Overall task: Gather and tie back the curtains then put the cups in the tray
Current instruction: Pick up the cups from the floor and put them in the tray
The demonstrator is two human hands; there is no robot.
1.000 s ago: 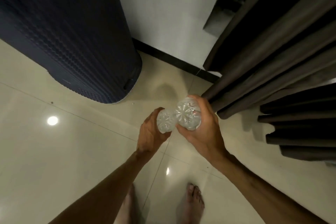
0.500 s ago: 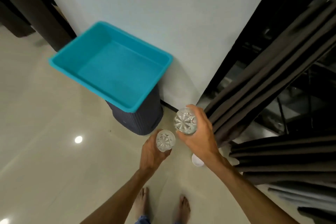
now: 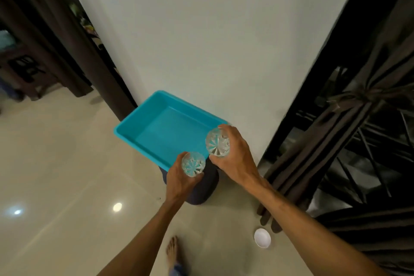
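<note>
My left hand (image 3: 180,180) grips a clear cut-glass cup (image 3: 193,164) just over the near edge of the turquoise tray (image 3: 134,134). My right hand (image 3: 235,159) holds a second cut-glass cup (image 3: 217,144) above the tray's near right corner. The tray is empty and rests on a dark round bin (image 3: 202,188) against the white wall. At the right, the dark brown curtain (image 3: 313,159) hangs gathered and tied with a knot (image 3: 364,93). Another dark curtain (image 3: 56,36) hangs at the left.
A small white bowl (image 3: 262,238) lies on the glossy tiled floor near the curtain's foot. My bare foot (image 3: 173,251) shows below. A dark window grille (image 3: 369,152) stands behind the right curtain. Dim furniture (image 3: 22,69) sits at far left.
The view rose from the floor and bin to the wall and tray. Both hands, still holding the cups, moved forward and now hover over the tray's near edge.
</note>
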